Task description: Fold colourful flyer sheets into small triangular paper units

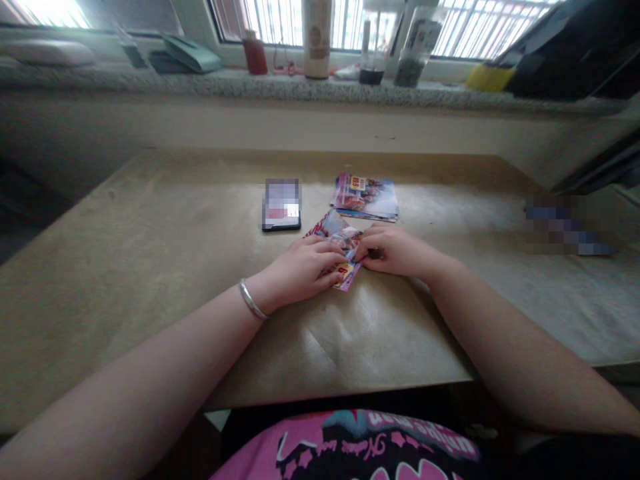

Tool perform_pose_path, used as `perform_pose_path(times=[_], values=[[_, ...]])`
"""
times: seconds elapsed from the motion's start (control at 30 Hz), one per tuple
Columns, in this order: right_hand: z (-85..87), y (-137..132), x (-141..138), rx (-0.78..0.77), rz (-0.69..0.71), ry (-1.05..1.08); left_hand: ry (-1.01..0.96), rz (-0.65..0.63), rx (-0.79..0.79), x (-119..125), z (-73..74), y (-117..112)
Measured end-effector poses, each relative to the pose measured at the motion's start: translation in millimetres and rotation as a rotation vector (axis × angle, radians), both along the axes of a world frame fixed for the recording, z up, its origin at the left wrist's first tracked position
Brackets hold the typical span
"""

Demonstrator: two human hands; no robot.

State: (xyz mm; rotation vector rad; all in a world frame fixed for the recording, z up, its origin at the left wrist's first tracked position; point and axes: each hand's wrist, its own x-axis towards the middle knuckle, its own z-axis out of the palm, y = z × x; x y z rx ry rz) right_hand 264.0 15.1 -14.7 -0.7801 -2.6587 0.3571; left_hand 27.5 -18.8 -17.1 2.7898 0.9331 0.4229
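A colourful printed paper flyer point(336, 227) lies on the table between my hands, at an angle and apparently folded. My left hand point(316, 265) rests across it, fingers stretched out and pressing it down. At its right edge my right hand point(385, 250) is closed, thumb and fingers pinching the paper. A yellow price patch point(344, 271) shows near my left fingertips. Just behind stands a stack of similar flyers point(367, 197), touching or nearly touching the one in my hands. My fingers hide part of the print.
Left of the stack lies a phone point(281, 203), its screen blurred. A blurred flat item point(570, 223) is at the far right of the table point(200, 220). Bottles point(317, 40) and a black bag point(565, 53) stand on the windowsill point(200, 83) behind.
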Motion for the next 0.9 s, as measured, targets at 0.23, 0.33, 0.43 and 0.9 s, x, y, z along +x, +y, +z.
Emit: perform_pose_path(times=[0.23,0.33,0.43,0.9], values=[[4.5,-4,0,0.150,-0.072,-0.051,0.090,0.067,0.090,9,2.6,-15],[3.2,-3,0,0.222,-0.112,-0.032,0.112,0.103,0.109,13,1.7,-18],[1.9,-1,1,0.195,-0.105,-0.005,0.123,0.121,0.135,15,0.3,-20],[-5.1,5,10,0.055,-0.197,0.229,0.049,0.051,0.022,8,-4.5,-13]])
